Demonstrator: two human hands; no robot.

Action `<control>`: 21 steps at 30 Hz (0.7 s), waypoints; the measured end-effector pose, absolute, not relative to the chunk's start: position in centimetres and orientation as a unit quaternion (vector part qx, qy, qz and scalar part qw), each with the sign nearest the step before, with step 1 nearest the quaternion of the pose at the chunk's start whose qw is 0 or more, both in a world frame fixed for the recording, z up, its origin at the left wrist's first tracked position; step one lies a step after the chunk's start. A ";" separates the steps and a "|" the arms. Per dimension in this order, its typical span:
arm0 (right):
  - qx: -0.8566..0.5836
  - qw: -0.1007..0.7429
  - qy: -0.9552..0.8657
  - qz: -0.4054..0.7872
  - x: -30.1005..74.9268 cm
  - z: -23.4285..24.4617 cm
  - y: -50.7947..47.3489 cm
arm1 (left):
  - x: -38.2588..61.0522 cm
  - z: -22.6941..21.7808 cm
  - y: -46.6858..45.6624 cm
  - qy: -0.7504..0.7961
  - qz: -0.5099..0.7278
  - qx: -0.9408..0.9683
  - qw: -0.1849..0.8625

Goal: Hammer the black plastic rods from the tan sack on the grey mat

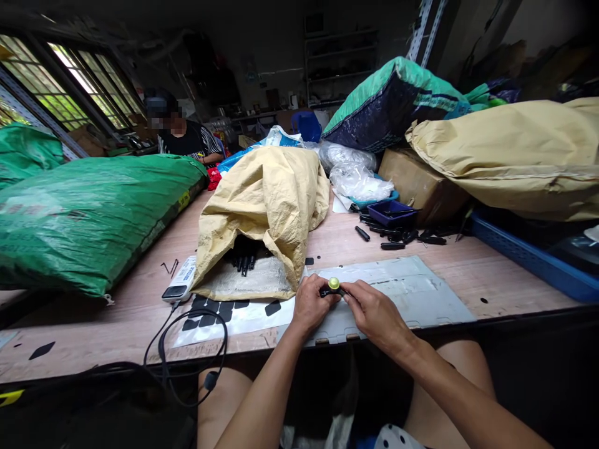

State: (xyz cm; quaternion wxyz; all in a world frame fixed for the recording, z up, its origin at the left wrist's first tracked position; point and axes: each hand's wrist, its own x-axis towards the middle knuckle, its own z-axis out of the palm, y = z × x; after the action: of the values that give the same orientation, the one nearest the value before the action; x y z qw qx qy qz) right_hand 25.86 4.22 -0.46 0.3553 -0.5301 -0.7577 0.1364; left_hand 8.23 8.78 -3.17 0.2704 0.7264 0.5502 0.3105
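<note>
Over the grey board (421, 280), my left hand (311, 304) is closed, its fingers gripping a small black part (324, 292). A round yellow-green piece (334, 284) sits at the top of that part. From the other side my right hand (373, 307) pinches the black part's right end. Fingers cover most of it, so its full shape cannot be made out. Just beyond my left hand lies the open mouth of a beige sack (285, 187), with several slim black pieces (244, 264) inside.
Loose black handle-like pieces (392, 246) lie by a small purple tray (392, 213). A blue basket (524, 255) stands at right. A green sack (93, 212), a white device (180, 282) and its looped cable (226, 330) are at left. A person (187, 138) sits across the table.
</note>
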 end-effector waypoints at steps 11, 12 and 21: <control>-0.557 0.364 -0.738 0.115 27.3 -0.6 3.8 | 8.2 -3.5 8.8 0.549 0.316 0.726 0.267; -0.561 0.368 -0.733 0.113 27.4 -0.4 4.2 | 8.2 -3.5 8.7 0.546 0.316 0.729 0.265; -0.694 0.260 -0.670 0.031 28.9 -0.4 12.7 | 7.9 -2.8 8.6 0.542 0.309 0.731 0.278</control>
State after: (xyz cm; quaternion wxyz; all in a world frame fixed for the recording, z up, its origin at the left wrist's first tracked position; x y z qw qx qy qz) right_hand 28.88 12.71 -0.45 0.2605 -0.6943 -0.6702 0.0311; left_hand 7.93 8.56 -2.79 0.2781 0.7308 0.5417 0.3085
